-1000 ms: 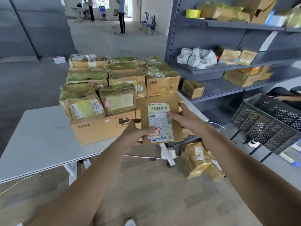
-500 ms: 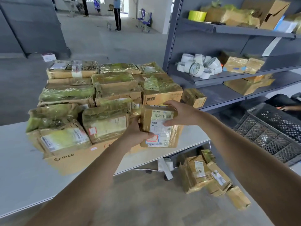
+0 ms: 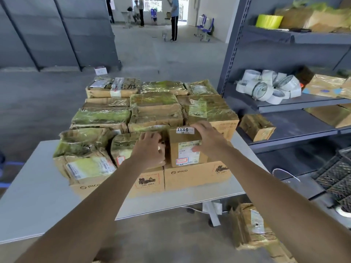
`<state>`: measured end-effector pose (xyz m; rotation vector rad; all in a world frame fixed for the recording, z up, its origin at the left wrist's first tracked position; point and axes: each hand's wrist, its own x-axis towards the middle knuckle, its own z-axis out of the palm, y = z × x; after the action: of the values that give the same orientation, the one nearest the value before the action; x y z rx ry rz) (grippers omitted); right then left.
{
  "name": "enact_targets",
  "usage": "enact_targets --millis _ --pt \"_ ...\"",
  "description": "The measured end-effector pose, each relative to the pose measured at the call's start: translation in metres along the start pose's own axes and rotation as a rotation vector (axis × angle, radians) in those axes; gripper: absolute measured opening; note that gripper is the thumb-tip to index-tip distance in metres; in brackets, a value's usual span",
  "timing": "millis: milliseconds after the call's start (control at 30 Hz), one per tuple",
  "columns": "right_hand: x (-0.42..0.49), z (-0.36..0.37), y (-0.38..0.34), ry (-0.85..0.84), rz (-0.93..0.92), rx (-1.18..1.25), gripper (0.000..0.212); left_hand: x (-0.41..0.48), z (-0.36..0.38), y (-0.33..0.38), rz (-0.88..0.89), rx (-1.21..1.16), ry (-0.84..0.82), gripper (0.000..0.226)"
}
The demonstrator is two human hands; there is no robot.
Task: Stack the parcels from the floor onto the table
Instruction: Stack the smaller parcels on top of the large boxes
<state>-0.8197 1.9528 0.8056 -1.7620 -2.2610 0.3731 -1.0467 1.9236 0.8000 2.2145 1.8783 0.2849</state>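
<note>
Floor parcels point(image 3: 250, 226) partly out of frame below, black crate point(image 3: 338, 179) off the right edge, label print point(image 3: 189, 151) a blur
</note>
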Motion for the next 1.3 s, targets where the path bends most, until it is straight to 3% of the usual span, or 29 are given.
enact_targets --millis 233,667,967,1133,1300 --pt "0.010 0.018 -0.006 0.021 0.126 0.079 0.079 -0.001 0.010 -0.006 0.062 0.044 0.029 0.056" --pt "-0.003 0.014 0.016 0.048 0.043 0.317 0.054 0.004 0.019 -0.010 0.052 0.138 0.180 0.055" --pt "0.001 0.021 0.012 0.045 0.071 0.223 0.055 0.008 0.024 -0.012 0.080 0.055 0.177 0.055" --pt "-0.002 0.022 0.009 0.132 0.131 0.253 0.069 0.015 0.015 -0.006 0.148 -0.073 0.144 0.065" --pt "-0.006 0.024 0.007 0.138 0.167 0.252 0.068 0.017 0.014 -0.003 0.212 -0.029 0.163 0.059"
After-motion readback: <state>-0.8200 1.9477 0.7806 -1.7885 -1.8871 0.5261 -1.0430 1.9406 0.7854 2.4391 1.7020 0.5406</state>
